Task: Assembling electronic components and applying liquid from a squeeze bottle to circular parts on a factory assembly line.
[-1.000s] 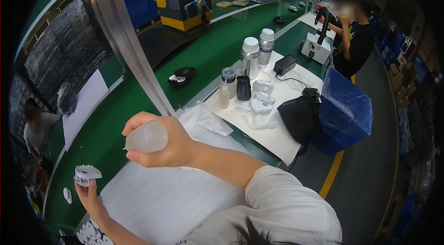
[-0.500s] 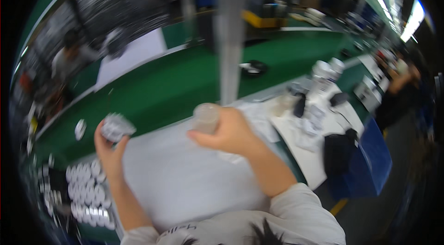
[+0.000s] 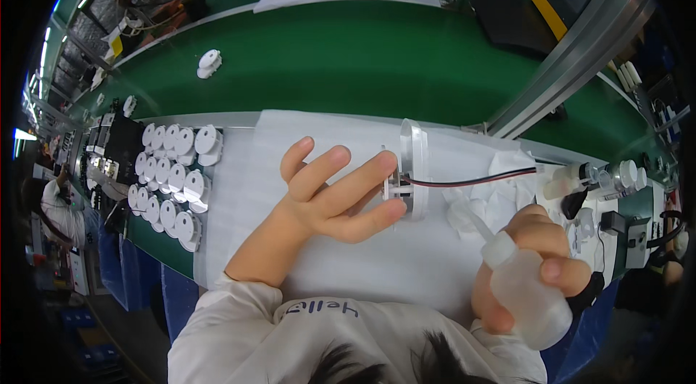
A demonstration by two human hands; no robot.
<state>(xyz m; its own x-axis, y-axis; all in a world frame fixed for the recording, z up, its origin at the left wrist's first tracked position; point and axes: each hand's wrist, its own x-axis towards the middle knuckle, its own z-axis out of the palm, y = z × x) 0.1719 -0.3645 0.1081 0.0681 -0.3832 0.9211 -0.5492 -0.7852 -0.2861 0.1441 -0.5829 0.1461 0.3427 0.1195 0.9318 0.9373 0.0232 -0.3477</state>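
My left hand pinches a round white plastic housing between thumb and fingers, turned edge-on over the white sheet. A red and black wire lead runs from the housing's inner parts toward the right and ends in a small white plug. My right hand is wrapped round a translucent squeeze bottle. The bottle leans, its thin nozzle pointing up and left toward the housing, with a gap between them.
Rows of white housings stand left of the white sheet. Beyond it runs a green conveyor belt carrying another white housing. A metal post rises at the right. Jars and crumpled white tissue lie nearby.
My left hand has brought the housing from over the belt at the left to above the sheet. My right hand has drawn the bottle nearer to me and tilted it. The view has turned.
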